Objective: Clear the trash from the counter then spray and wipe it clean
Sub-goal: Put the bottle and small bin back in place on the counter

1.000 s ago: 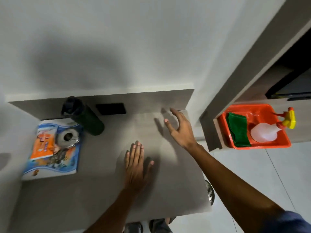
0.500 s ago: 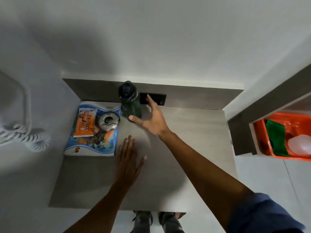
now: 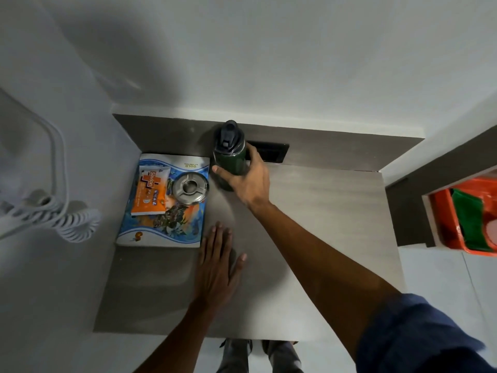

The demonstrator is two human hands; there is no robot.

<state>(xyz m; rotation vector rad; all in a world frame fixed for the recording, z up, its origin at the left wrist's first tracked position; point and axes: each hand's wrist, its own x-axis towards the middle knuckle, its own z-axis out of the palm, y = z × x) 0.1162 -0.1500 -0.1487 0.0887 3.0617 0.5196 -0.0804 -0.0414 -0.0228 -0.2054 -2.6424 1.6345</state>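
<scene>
- My right hand (image 3: pixel 248 184) is wrapped around the dark green bottle (image 3: pixel 231 157): thumb on its left side, fingers (image 3: pixel 254 157) curled round the right. The grip looks closed on it.
- The bottle stands upright at the back of the bench (image 3: pixel 322 211), its black cap (image 3: pixel 228 137) toward the wall, just in front of a black socket plate (image 3: pixel 271 152) set in the back panel.
- My left hand (image 3: pixel 217 267) lies flat on the bench, palm down, fingers spread and holding nothing.
- Just left of the bottle lies a blue picture book (image 3: pixel 164 205), flat, in the bench's back-left corner.
- On the book: an orange wipes packet (image 3: pixel 150 192) on the left half, a round metal ashtray (image 3: pixel 190 188) on the right half, close beside the packet.
- The left hand's fingertips sit just beside the book's near right corner; I cannot tell if they touch it.
- Far right, on a separate ledge: an orange tray (image 3: pixel 441 219) holding a green cloth (image 3: pixel 470 224), well apart from the bench. A pale round object at the frame edge is cut off.
- A white coiled cord (image 3: pixel 53 214) hangs on the left wall.
</scene>
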